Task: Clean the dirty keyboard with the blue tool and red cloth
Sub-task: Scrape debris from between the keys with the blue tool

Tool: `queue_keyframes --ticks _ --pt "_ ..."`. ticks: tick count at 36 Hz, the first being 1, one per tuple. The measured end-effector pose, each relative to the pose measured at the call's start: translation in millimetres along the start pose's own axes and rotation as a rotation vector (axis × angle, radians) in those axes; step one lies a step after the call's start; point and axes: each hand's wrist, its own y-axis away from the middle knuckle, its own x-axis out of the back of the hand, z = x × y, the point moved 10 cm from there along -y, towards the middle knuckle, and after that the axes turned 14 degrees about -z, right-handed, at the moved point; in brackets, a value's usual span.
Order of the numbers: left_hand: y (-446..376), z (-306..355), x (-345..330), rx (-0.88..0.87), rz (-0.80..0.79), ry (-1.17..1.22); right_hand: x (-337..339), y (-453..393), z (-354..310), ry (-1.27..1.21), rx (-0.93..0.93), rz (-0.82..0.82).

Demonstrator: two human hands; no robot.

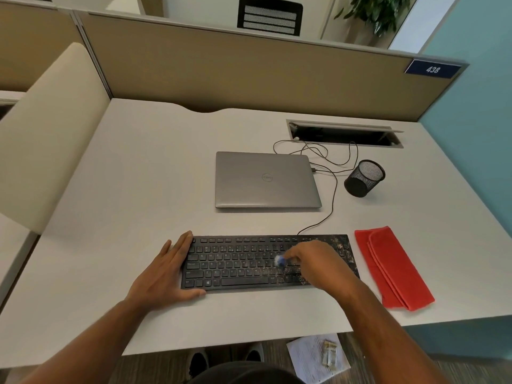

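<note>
A black keyboard lies near the desk's front edge, its right part speckled with pale crumbs. My left hand rests flat on the keyboard's left end, fingers straight. My right hand is over the right half of the keys and pinches the blue tool, whose blurred tip touches the keys. The folded red cloth lies on the desk to the right of the keyboard, untouched.
A closed grey laptop sits behind the keyboard. A black mesh pen cup stands to its right, with cables running to a desk cable hatch. Papers lie on the floor below the desk edge.
</note>
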Motion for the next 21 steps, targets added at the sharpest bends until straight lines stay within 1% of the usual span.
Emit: queue_keyframes --ticks 3,4,7,11,14,16,18,19,21 --pt "-1 -5 -4 0.011 -0.014 -0.007 13 2 -2 0.015 -0.001 0.135" --pt "-1 -6 -4 0.012 -0.016 -0.013 11 -1 -3 0.015 0.002 0.15" --pt "-2 -6 -4 0.008 -0.014 -0.015 -6 -5 -1 -0.018 0.02 0.113" --pt "-1 -6 -4 0.01 -0.008 -0.003 -2 10 11 -0.113 0.093 0.279" --pt "-2 -6 -4 0.007 -0.009 0.003 6 15 18 -0.115 0.063 0.342" --pt "-2 -6 -5 0.006 -0.011 0.001 7 12 13 -0.048 0.036 0.32" --pt "-2 -7 -6 0.01 -0.014 0.009 -5 4 11 -0.022 0.014 0.212" --pt "-2 -8 -6 0.01 -0.012 0.009 -10 1 10 -0.013 0.016 0.186" --pt "-2 -8 -5 0.013 -0.009 0.005 -11 4 13 -0.029 0.073 0.244"
